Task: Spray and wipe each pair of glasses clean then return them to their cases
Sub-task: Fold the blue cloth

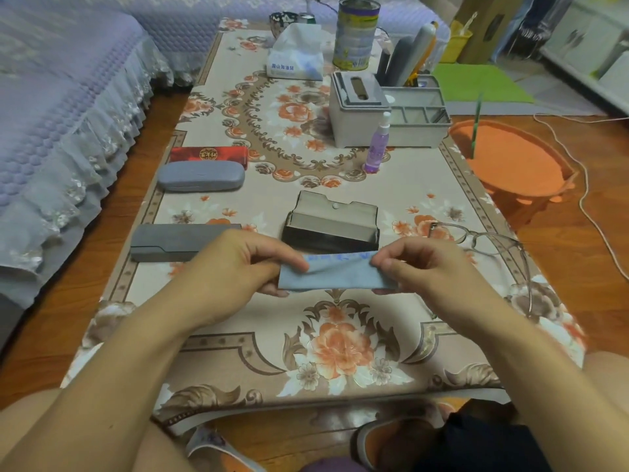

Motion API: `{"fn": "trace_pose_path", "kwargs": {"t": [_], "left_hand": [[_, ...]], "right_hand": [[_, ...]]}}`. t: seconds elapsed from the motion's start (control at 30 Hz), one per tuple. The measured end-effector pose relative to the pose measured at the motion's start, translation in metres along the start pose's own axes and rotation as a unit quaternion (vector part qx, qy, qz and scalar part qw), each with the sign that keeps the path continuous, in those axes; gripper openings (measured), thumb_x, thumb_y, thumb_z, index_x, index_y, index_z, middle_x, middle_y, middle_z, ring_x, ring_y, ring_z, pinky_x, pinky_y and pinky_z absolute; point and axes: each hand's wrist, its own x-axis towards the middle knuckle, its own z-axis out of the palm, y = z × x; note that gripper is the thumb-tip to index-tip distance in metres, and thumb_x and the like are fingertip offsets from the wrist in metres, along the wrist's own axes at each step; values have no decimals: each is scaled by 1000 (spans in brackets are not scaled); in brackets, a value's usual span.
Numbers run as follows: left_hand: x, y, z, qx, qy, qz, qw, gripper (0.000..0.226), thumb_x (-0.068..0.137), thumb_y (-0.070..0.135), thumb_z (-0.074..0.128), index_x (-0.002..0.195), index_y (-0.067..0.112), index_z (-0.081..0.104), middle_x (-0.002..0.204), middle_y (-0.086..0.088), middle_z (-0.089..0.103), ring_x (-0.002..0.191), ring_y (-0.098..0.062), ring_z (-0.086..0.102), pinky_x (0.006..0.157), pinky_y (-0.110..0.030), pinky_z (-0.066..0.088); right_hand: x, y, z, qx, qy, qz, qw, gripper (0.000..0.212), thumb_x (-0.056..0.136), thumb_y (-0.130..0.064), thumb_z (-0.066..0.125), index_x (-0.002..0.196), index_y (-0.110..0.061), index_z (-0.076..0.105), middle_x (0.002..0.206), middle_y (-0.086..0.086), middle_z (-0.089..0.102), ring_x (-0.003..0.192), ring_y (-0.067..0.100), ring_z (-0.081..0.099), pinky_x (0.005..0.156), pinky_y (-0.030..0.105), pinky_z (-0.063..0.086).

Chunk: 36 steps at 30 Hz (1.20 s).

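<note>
Holding a folded cloth stretched between both hands

We see the blue-grey cloth point(335, 272) held just above the table point(340, 379), pinched at both ends. Left hand point(238, 264) grips the left end, thumb on top, fingers curled underneath; the fingertips are mostly hidden by the cloth. Right hand point(422, 267) pinches the right end the same way; its lower fingers are hidden too. Blue print along the cloth's top edge is too blurred for us to read.

Just behind the cloth stands an open dark case point(330, 223), flap up; we can't make out its inside. Glasses point(490, 253) lie unfolded on the table to the right of the right hand, near the table edge; the thin frame blends into the floral tablecloth and the lenses are hard to trace.

Left of the left hand lies a closed grey flat case point(177, 241), partly covered by that hand. Further back on the left are a grey rounded case point(200, 177) and a red case point(209, 154), both closed. A purple spray bottle point(377, 144) stands well apart from the hands, beside a grey organizer point(384, 110). A tissue pack point(296, 56) and tin point(355, 34) sit at the far end. An orange stool point(510, 161) stands on the right, partly hidden behind the table edge.
</note>
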Motion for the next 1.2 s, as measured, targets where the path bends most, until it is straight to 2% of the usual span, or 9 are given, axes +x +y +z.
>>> {"fn": "trace_pose_path", "kwargs": {"t": [0.2,0.33,0.43,0.57,0.67,0.8,1.07,1.13,1.2], "left_hand": [[1,-6,2,216,50,110,969,43,93,0,59,96,37,79,98,31,70,95,4,62,79,-12,48],[20,10,13,139,82,56,985,25,96,13,61,93,29,80,81,27,70,74,4,61,61,-7,42],[72,24,10,168,104,-15,980,17,95,18,66,95,29,78,88,18,71,80,-1,64,62,-13,45],[150,22,7,315,45,-92,944,21,90,7,58,90,12,79,92,-5,74,88,-19,68,75,-36,57],[172,11,17,454,-52,-128,880,16,86,2,62,93,8,74,92,-12,75,84,-28,72,80,-44,62],[171,-4,23,527,-49,-118,840,18,80,4,65,92,15,72,86,-6,73,73,-28,71,77,-42,62],[153,-3,27,578,-23,-73,812,20,87,15,61,104,19,70,102,-5,66,87,-30,61,77,-38,54],[138,3,33,596,-3,-62,801,17,93,20,59,108,15,67,100,-4,53,86,-30,55,71,-37,45],[119,6,41,562,21,-73,824,22,99,28,54,110,11,64,100,-4,41,85,-31,53,71,-39,44]], "right_hand": [[7,10,6,3,22,61,998,26,96,9,56,84,-8,72,103,16,66,88,26,71,71,29,62],[26,10,7,-47,65,93,992,26,93,2,57,80,-15,73,87,13,69,73,20,61,66,31,57],[65,-3,7,-105,106,100,984,19,93,-7,60,83,-17,73,80,1,66,60,15,51,52,25,43],[128,-6,7,-281,45,133,949,13,92,-14,63,93,-16,75,89,-2,68,82,16,62,76,34,56],[148,3,13,-429,-38,160,888,21,89,-18,65,107,-10,72,105,9,71,96,27,66,87,37,59],[145,7,12,-495,-59,140,856,26,87,-17,63,111,-13,70,103,8,69,91,26,64,81,32,56],[113,8,22,-590,-13,37,806,20,86,-9,61,106,-8,65,102,11,56,92,36,63,74,39,53],[109,6,21,-591,1,14,807,19,89,-12,62,106,-5,66,98,8,47,88,34,61,71,38,50],[97,8,15,-562,39,-16,826,18,92,-19,62,103,-8,71,95,4,48,82,30,59,68,37,51]]}}
